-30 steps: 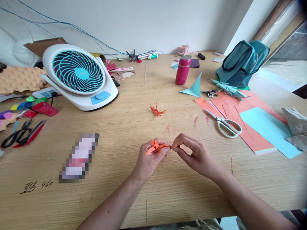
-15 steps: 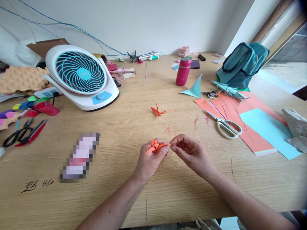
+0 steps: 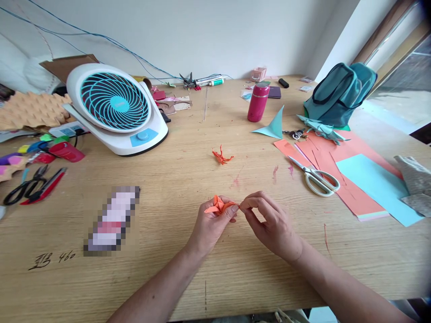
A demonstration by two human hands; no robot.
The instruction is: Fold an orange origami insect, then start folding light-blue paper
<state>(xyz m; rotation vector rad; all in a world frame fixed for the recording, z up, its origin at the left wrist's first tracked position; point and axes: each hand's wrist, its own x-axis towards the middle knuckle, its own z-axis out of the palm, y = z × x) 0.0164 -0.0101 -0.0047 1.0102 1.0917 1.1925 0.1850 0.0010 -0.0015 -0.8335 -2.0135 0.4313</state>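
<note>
One folded orange paper piece (image 3: pixel 218 205), held over the tabletop (image 3: pixel 161 251).
The left hand (image 3: pixel 213 226) grips its body, fingers curled, thumb on top; the right hand (image 3: pixel 273 222) pinches its tip; white-handled scissors (image 3: pixel 310 170) lie farther right.

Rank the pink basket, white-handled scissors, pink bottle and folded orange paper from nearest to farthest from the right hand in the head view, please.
1. Folded orange paper: in the left hand, its tip at the right hand.
2. White-handled scissors: forward, to the right.
3. Pink bottle: straight ahead, farther back.
4. Pink basket: straight ahead, farthest back.
</note>
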